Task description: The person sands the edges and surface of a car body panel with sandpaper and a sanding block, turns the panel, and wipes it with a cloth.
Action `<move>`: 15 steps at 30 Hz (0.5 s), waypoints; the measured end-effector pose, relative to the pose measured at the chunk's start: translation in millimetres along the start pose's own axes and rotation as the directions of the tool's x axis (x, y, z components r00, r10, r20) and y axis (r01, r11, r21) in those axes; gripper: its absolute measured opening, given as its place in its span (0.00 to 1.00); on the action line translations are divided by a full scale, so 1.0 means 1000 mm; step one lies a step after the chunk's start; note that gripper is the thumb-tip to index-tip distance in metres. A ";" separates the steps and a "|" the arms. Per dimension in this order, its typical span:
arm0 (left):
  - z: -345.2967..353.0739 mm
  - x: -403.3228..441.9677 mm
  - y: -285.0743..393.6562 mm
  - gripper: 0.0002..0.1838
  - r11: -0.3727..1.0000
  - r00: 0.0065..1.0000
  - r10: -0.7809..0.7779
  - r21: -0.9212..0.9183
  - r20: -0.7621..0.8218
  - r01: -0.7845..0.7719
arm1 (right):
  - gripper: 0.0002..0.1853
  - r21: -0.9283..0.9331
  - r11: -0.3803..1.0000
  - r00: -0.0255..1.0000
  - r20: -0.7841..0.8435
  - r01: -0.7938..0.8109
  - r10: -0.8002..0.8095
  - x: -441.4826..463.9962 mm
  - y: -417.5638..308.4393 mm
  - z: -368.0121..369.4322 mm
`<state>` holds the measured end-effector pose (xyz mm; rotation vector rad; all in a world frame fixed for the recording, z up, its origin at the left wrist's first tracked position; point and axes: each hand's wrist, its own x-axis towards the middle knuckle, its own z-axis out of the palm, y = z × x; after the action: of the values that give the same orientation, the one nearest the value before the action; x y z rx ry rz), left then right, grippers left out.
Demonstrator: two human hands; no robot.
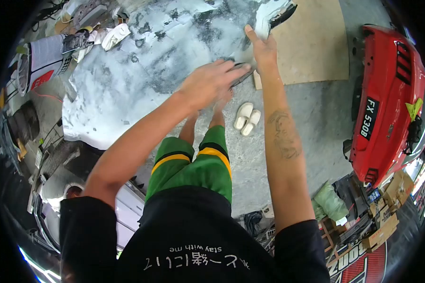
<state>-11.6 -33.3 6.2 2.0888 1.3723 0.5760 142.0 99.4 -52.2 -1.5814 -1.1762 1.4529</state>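
Note:
A large body panel (113,85), patchy white and grey like sanded filler, spreads across the upper left in front of my legs. My left hand (208,82) is slightly blurred and closed over a dark sanding block (241,75) at the panel's right edge. My right hand (264,49) grips the panel's narrow white end at the upper right. Its thumb lies on top, and its other fingers are mostly hidden.
A beige board (311,47) lies on the concrete floor beyond my right hand. Cream slippers (247,119) lie near my feet. A red car (392,108) stands at the right. Shoes (115,37) and clutter line the upper left; cardboard boxes (385,224) sit lower right.

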 end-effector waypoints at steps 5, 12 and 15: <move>-0.011 -0.030 0.008 0.32 0.998 0.998 -0.066 0.005 0.013 0.066 | 0.31 0.054 0.996 0.996 -0.053 -0.072 0.074 0.005 0.001 -0.001; -0.004 0.013 0.001 0.30 0.994 0.997 -0.045 -0.106 -0.063 0.038 | 0.34 0.065 0.987 0.989 0.010 -0.145 0.145 0.002 -0.011 -0.004; -0.014 0.002 0.001 0.28 0.922 0.970 -0.209 -0.357 -0.127 0.152 | 0.38 0.054 0.981 0.982 0.034 -0.188 0.186 0.008 -0.018 -0.011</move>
<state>-19.0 -29.0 17.9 1.6451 1.4184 0.8561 149.8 114.4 -36.8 -1.6734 -1.0144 1.6194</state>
